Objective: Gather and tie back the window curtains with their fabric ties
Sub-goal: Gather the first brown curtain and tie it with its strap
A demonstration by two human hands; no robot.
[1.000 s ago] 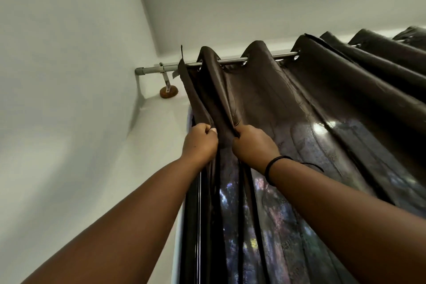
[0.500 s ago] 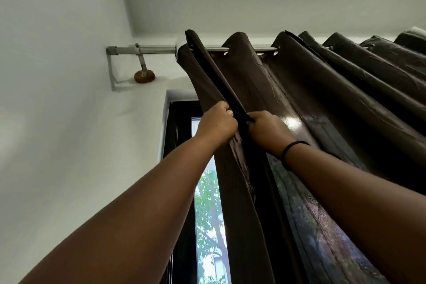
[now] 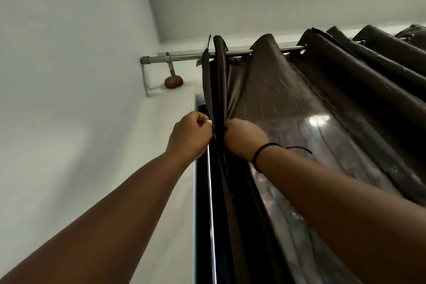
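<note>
A dark brown glossy curtain [image 3: 288, 104] hangs in deep folds from a metal rod [image 3: 184, 56] near the ceiling. My left hand [image 3: 190, 136] pinches the curtain's left edge, high up, just below the rod. Right beside it, my right hand [image 3: 244, 139] grips the neighbouring fold; a black band sits on that wrist. Both arms reach upward. No fabric tie shows in view.
The rod ends at a bracket with a round brown wall mount [image 3: 173, 81] on the white wall. A black window frame [image 3: 202, 191] runs down behind the curtain's edge. More curtain folds [image 3: 380, 53] bunch along the rod to the right.
The curtain edge has swung back left and hangs straighter, covering the window glass and trees seen half a second ago. Both hands stay closed on the fabric, close together.
</note>
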